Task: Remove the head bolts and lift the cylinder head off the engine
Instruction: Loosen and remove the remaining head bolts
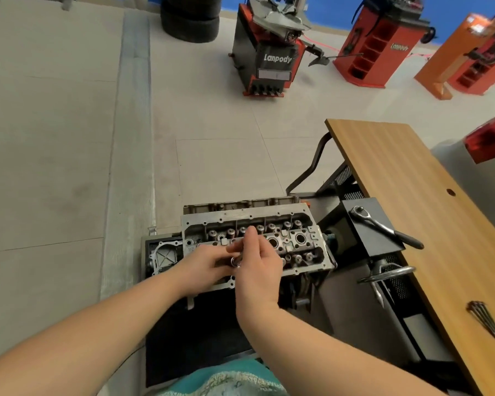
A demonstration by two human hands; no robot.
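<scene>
Both hands together over grey aluminium cylinder head (255, 238).
Left hand (209, 262) and right hand (255, 261) pinch small shiny metal piece (236, 262); lift it straight, chrome ratchet (383, 227) at 3 o'clock.

Open floor (212, 155) lies beyond the cylinder head (257, 238); the table (429, 212) and ratchet (383, 227) crowd its right side

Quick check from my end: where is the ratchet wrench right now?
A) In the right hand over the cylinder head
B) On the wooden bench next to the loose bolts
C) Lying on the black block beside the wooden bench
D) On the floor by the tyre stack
C: the ratchet wrench lies unheld on the black block at the edge of the wooden bench, while both hands are over the cylinder head.
</scene>
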